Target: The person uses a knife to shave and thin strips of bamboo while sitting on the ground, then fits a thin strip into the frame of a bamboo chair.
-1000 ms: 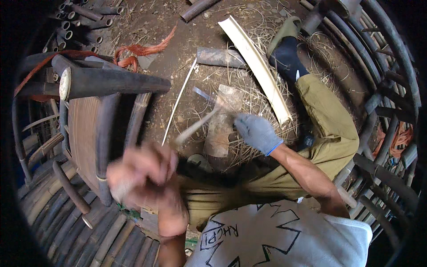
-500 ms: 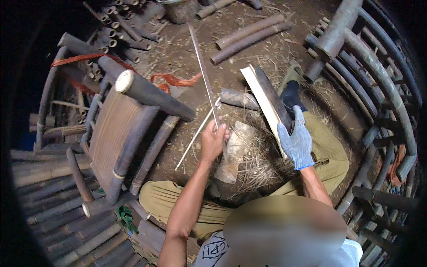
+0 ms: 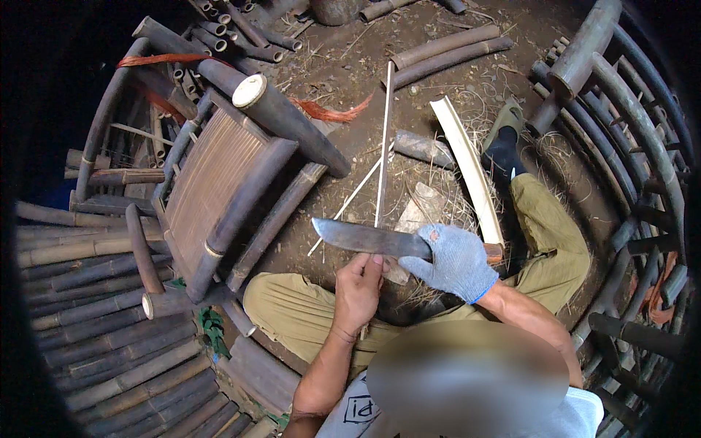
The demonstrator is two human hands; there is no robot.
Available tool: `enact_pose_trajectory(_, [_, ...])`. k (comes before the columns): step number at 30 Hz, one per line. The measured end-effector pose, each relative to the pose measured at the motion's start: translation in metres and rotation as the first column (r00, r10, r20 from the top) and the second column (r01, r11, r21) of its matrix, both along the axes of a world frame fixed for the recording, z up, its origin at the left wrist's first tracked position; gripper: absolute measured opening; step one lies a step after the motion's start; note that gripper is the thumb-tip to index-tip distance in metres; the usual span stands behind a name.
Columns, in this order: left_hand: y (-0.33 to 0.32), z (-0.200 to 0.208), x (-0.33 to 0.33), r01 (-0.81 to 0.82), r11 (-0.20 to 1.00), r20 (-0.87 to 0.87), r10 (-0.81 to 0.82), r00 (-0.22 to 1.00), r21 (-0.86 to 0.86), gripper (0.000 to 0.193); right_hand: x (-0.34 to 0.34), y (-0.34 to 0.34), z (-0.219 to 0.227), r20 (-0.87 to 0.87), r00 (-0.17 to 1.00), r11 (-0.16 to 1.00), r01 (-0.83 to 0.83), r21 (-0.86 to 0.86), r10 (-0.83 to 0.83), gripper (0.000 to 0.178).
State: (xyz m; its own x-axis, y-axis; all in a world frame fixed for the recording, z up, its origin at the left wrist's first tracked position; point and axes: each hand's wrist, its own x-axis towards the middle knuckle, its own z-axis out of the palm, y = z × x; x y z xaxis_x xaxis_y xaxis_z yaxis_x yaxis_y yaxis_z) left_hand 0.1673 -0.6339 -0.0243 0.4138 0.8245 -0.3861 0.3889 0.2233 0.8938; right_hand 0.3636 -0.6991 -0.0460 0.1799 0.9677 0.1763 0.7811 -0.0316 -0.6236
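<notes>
My left hand (image 3: 358,288) is closed in a pinch on a long, thin bamboo strip (image 3: 385,146), which runs away from me over the ground. My right hand (image 3: 454,264), in a grey-blue knit glove, grips a broad-bladed knife (image 3: 365,239). Its blade points left and crosses the strip just above my left fingertips; whether it touches the strip I cannot tell. The brown end of the knife's handle shows past the glove. A split bamboo piece (image 3: 471,171), pale inside, lies by my right leg. Beyond the blade, a pale block (image 3: 422,206) is partly hidden.
A bamboo chair (image 3: 219,168) with an orange strip (image 3: 332,111) beside it stands at left. Bamboo poles (image 3: 109,343) lie at lower left. A bamboo frame (image 3: 642,131) curves along the right. Two dark bamboo pieces (image 3: 449,57) and a short one (image 3: 423,148) lie ahead.
My right hand has brought the knife from alongside the split bamboo to the left, across the strip. The strip in my left hand now points straighter ahead. The whole view has shifted.
</notes>
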Motion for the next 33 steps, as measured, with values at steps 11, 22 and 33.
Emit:
enact_pose_trajectory(11, [-0.037, 0.017, -0.029, 0.136, 0.991, -0.055, -0.136, 0.989, 0.001, 0.030, 0.035, 0.017, -0.007, -0.008, 0.950, 0.933, 0.306, -0.187, -0.313, 0.050])
enact_pose_trajectory(22, [-0.072, 0.027, -0.099, 0.293, 0.956, -0.184, -0.282, 0.942, 0.031, 0.034, 0.104, 0.035, -0.019, 0.152, 0.911, 0.888, 0.408, -0.211, -0.383, 0.064])
enact_pose_trajectory(33, [-0.010, 0.028, 0.006, -0.046, 0.963, 0.247, 0.114, 0.962, -0.266, 0.031, 0.017, -0.006, 0.020, -0.051, 0.980, 0.980, 0.191, -0.055, -0.194, 0.039])
